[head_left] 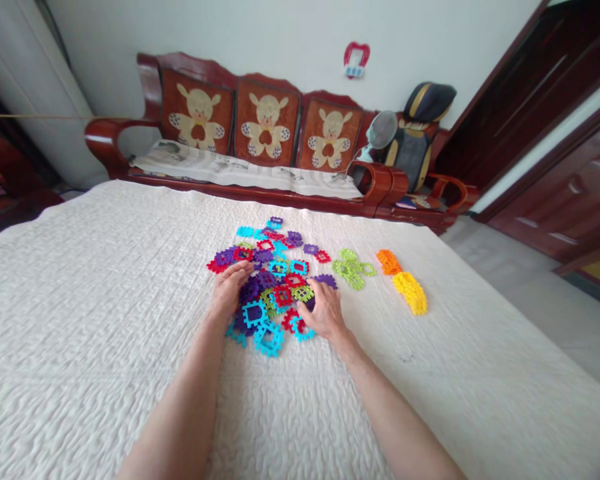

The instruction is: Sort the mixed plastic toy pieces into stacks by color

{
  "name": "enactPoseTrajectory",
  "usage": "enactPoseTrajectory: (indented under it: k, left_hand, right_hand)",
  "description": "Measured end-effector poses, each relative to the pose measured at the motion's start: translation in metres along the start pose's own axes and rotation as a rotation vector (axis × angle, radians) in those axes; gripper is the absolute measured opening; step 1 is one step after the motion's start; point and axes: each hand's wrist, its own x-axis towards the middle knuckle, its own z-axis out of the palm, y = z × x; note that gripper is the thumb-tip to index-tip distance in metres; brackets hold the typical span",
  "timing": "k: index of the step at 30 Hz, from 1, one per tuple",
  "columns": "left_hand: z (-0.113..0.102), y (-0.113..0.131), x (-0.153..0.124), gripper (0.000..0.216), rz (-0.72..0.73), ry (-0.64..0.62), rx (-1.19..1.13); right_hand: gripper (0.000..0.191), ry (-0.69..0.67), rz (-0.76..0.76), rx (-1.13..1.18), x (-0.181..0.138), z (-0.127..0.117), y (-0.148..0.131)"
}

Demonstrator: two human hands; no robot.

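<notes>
A heap of flat plastic interlocking tiles (273, 280) in cyan, purple, red and green lies on a white quilted bed cover (105, 320). My left hand (230, 288) rests on the heap's left side, fingers stretched flat over purple and red tiles. My right hand (325, 308) sits on the heap's right side, fingers curled down onto the tiles near a green one; whether it grips any is hidden. To the right lie sorted groups: green tiles (353, 268), an orange stack (389, 261) and a yellow stack (411, 292).
A dark red wooden bench (260, 133) with bear-print cushions stands behind the bed. A small fan (383, 130) and a bag (420, 133) sit at its right end. A dark wooden door (545, 133) is at the right, floor below it.
</notes>
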Motion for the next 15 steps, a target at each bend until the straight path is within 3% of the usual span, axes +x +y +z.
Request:
enactPoseTrajectory:
  k: [7, 15]
  left_hand:
    - [0.0, 0.001, -0.002, 0.028, 0.007, -0.012, -0.003]
    - [-0.002, 0.001, 0.0, 0.028, -0.012, 0.0, 0.006]
  right_hand:
    - [0.052, 0.14, -0.048, 0.334, 0.0, 0.005, 0.013]
    - [0.04, 0.199, -0.092, 0.455, 0.007, 0.003, 0.021]
